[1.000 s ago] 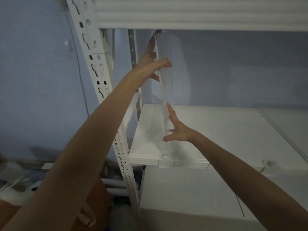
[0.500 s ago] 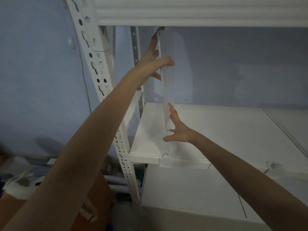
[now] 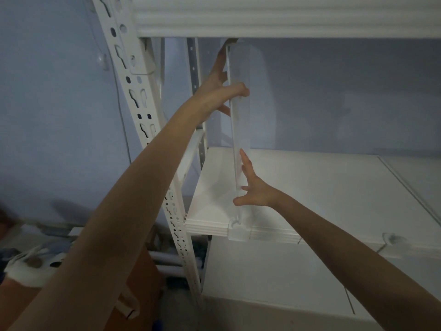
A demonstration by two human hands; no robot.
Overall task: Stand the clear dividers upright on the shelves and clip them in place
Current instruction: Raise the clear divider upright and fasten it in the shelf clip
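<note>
head view, close, facing shelf [image 3: 310, 187]

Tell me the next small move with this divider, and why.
Probably press the clear divider down so its clip seats fully on the shelf edge: it already stands upright, left hand steadying its top, right hand low on it.

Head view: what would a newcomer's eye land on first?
The clear divider, standing upright on the middle shelf near its left end. The left hand grips it high up under the top shelf; the right hand steadies it low, above the clip on the shelf's front edge.
</note>
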